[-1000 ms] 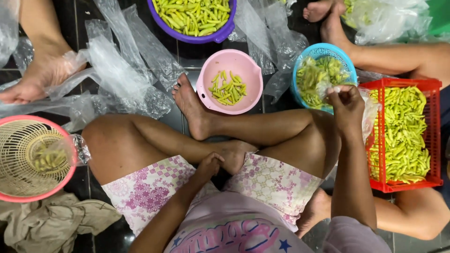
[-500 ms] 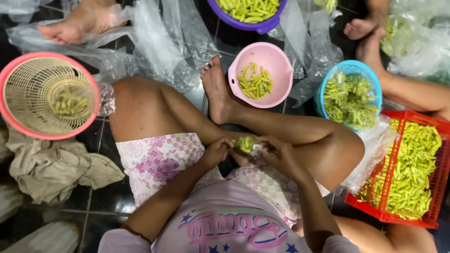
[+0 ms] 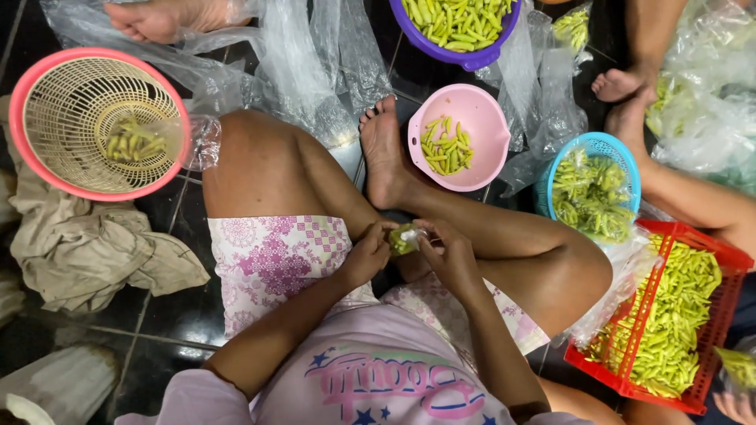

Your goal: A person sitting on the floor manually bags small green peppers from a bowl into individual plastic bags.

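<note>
I sit cross-legged on a dark floor. My left hand and my right hand meet over my lap, both pinching a small clear bag of green chillies. A pink bowl with a few green chillies stands just beyond my foot. To the right are a blue basket of chillies and a red crate full of them, lined with clear plastic.
A pink-rimmed cream basket with a small bag of chillies sits far left, over a crumpled beige cloth. A purple bowl of chillies is at the top. Other people's feet and loose plastic bags lie around.
A second ago my right hand reached to the blue basket; it has come back to my lap and joined my left hand on the small bag of chillies. The view shifted left.
</note>
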